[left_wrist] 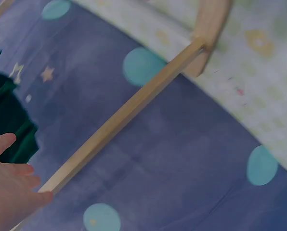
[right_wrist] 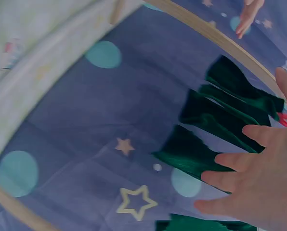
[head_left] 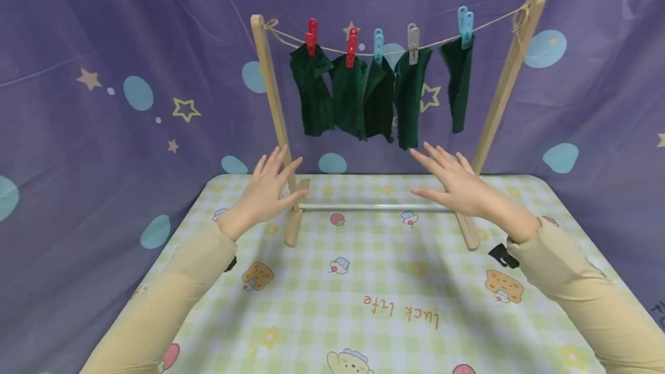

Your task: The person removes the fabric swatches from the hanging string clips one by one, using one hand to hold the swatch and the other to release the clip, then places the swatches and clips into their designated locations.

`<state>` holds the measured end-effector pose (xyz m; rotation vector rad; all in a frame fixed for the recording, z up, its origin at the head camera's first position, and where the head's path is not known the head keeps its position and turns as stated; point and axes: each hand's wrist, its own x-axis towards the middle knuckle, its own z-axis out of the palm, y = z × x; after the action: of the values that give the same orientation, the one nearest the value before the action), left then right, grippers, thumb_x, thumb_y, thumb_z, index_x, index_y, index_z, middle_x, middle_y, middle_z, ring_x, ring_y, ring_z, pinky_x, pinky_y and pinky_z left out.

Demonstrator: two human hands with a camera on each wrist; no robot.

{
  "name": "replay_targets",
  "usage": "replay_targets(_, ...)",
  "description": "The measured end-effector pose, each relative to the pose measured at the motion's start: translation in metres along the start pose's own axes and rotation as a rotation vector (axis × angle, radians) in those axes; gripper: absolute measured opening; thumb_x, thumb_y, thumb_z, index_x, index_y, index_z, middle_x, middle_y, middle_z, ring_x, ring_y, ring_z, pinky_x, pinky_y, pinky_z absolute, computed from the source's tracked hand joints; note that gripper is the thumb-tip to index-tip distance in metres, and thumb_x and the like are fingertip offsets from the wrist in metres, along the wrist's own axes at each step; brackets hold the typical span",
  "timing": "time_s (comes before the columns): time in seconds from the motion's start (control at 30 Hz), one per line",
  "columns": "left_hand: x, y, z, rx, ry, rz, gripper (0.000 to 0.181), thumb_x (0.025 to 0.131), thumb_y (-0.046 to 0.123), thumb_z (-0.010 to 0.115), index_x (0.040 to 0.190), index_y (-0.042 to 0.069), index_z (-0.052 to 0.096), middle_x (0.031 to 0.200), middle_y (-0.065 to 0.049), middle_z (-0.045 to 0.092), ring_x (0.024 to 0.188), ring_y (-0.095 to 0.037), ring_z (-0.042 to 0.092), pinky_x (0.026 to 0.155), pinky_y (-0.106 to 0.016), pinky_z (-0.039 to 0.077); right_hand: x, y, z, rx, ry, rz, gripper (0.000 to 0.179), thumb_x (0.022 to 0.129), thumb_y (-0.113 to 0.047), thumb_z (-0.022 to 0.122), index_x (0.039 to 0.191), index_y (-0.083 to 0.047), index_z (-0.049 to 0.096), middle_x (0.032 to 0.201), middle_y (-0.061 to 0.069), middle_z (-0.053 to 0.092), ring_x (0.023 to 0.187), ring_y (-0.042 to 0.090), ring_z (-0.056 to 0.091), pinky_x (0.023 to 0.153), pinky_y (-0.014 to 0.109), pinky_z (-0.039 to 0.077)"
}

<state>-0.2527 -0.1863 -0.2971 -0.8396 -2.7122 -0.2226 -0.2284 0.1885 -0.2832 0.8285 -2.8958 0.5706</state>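
Several dark green cloth pieces (head_left: 410, 100) hang in a row from a string (head_left: 493, 25) tied between two wooden posts. Clothespins hold them: two red ones at left, a light blue clothespin (head_left: 378, 45), a grey clothespin (head_left: 413, 44), and another blue one at far right. My left hand (head_left: 266, 186) is raised with fingers spread, in front of the left post (head_left: 271, 85). Over on the other side, my right hand (head_left: 457, 183) is likewise spread, below the right-hand cloths and overlapping the right post's lower part. Nothing is held in either hand.
A white rod (head_left: 376, 207) joins the rack's wooden feet near the back of the table. The table wears a green checked cloth (head_left: 384, 281) with printed cakes and "luck life". Behind hangs a purple curtain (head_left: 156, 33) with stars and blue ovals.
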Motion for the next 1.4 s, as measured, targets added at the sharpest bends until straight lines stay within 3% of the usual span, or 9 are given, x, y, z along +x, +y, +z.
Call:
replay_targets(0.2,0.018,0.002,-0.016,-0.100,0.094,-0.008,0.061,0.089,0.039,0.050,0.136,0.005,0.033,0.145,-0.021,0.012,0.132,-0.034,0.011,0.107,-0.045,0.007,0.026,-0.013,-0.027,0.097,-0.018,-0.057,0.069,0.089,-0.046,0.045,0.143,-0.021,0.011,0.148,0.011,0.003,0.134,0.030,0.004,0.105,0.052,0.000)
replay_targets(0.33,0.026,0.003,-0.019,-0.177,0.138,-0.039,0.058,0.090,0.040,0.048,0.135,0.004,0.036,0.143,-0.020,0.017,0.130,-0.036,0.019,0.104,-0.049,0.017,0.039,-0.022,-0.038,0.166,-0.024,-0.066,0.068,0.088,-0.048,0.045,0.143,-0.022,0.013,0.148,0.007,0.007,0.134,0.027,0.010,0.104,0.052,0.012)
replay_targets(0.53,0.036,0.005,-0.021,-0.328,0.198,-0.101,0.053,0.092,0.034,0.047,0.133,0.003,0.037,0.140,-0.018,0.025,0.127,-0.035,0.026,0.101,-0.050,0.024,0.059,-0.034,-0.048,0.232,0.048,-0.092,0.064,0.088,-0.047,0.046,0.141,-0.020,0.023,0.145,0.005,0.022,0.130,0.026,0.024,0.099,0.048,0.027)
replay_targets(0.8,0.053,0.005,-0.023,-0.429,0.342,-0.111,0.047,0.092,0.027,0.049,0.129,-0.001,0.041,0.132,-0.018,0.039,0.121,-0.031,0.036,0.099,-0.044,0.030,0.090,-0.053,-0.062,0.353,0.129,-0.173,0.055,0.090,-0.039,0.048,0.137,-0.013,0.033,0.139,0.003,0.034,0.126,0.017,0.032,0.102,0.037,0.028)
replay_targets(1.17,0.077,0.004,-0.022,-0.646,0.420,-0.207,0.047,0.091,0.020,0.051,0.128,-0.004,0.037,0.126,-0.021,0.045,0.116,-0.031,0.045,0.096,-0.034,0.037,0.124,-0.081,-0.077,0.560,0.300,-0.219,0.043,0.090,-0.022,0.053,0.128,-0.004,0.044,0.129,0.008,0.048,0.116,0.014,0.046,0.094,0.028,0.039)
replay_targets(1.4,0.086,0.002,-0.016,-0.830,0.383,-0.307,0.049,0.092,0.019,0.049,0.132,-0.001,0.032,0.129,-0.020,0.041,0.118,-0.030,0.042,0.096,-0.030,0.038,0.143,-0.097,-0.083,0.659,0.342,-0.205,0.043,0.089,-0.018,0.054,0.127,-0.002,0.043,0.126,0.012,0.049,0.114,0.014,0.048,0.093,0.022,0.039)
